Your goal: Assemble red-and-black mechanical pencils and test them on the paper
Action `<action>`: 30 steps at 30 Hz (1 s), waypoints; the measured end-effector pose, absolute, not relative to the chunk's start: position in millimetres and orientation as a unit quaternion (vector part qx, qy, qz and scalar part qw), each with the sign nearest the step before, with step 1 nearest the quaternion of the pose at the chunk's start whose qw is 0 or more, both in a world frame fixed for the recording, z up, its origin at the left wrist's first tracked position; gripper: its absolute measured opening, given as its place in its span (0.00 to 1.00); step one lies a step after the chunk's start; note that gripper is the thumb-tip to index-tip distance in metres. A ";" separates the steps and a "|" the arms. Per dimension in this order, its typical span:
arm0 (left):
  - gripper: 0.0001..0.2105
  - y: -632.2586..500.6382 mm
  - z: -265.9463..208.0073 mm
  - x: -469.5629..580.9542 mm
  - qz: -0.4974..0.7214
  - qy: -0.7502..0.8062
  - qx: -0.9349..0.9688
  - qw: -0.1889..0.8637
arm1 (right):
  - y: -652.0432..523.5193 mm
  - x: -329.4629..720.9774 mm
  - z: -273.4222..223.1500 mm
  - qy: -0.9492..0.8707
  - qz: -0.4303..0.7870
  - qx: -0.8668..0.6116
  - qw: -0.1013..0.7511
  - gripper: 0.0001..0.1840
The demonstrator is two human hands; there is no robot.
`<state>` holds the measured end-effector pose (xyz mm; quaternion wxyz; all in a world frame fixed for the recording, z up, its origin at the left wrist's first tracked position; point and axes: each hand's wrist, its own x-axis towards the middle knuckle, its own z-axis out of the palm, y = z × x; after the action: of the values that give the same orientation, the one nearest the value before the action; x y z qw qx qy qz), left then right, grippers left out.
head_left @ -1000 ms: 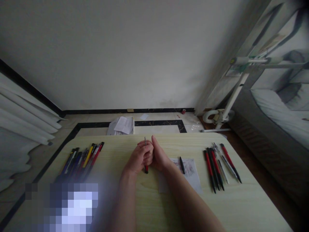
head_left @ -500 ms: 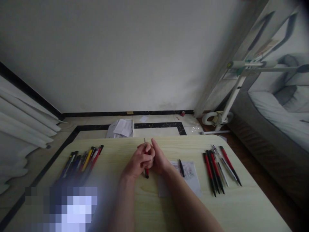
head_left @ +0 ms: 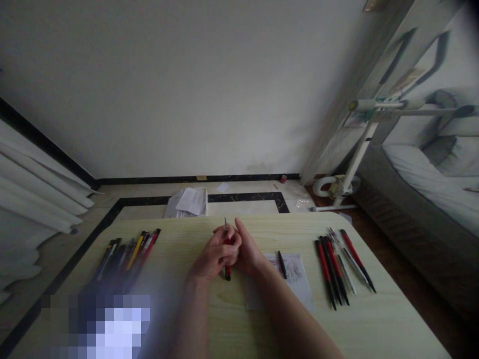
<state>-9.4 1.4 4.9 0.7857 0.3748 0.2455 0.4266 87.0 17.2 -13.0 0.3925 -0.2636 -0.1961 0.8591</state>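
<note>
My left hand (head_left: 217, 253) is closed around a red pen (head_left: 228, 270). The pen's black end points toward me, and a thin metallic tip sticks up past the fingers. Pressed against it is my right hand (head_left: 249, 252), thumb stretched up and away. Its other fingers are hidden behind my left hand, so whether they hold anything does not show. Under my right forearm lies a white sheet of paper (head_left: 297, 291) with scribbles. On that sheet rests a slim black pen part (head_left: 282, 264).
Several red-and-black pens (head_left: 325, 274) and whitish ones lie at the right of the wooden table (head_left: 224, 329). A bunch of mixed pens (head_left: 129, 254) lies at the left. Beyond the far edge, papers (head_left: 190, 201) sit in a box on the floor.
The whole view has shifted slightly, so the table sits a little lower. Both hands stay together around the pen, with only small finger movement.
</note>
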 end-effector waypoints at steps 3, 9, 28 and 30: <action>0.14 1.0 6.9 -9.1 0.427 0.250 0.377 0.783 | 17.6 87.3 -14.1 -0.209 0.860 -0.274 0.377 0.28; 0.10 1.0 7.8 -8.5 0.427 0.240 0.374 0.787 | 17.6 86.5 -14.6 -0.202 0.863 -0.291 0.360 0.31; 0.11 -6.6 2.6 -23.3 0.417 0.145 0.349 0.827 | -26.3 156.7 40.9 -0.517 0.545 -0.471 0.462 0.15; 0.13 -7.4 2.5 -22.6 0.410 0.164 0.351 0.826 | -40.6 179.0 42.2 -0.590 0.437 -0.550 0.398 0.13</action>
<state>-22.6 -7.4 2.5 0.8255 0.3510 0.1639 0.4104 179.0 -40.6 42.2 0.3980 -0.5504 -0.5896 0.4370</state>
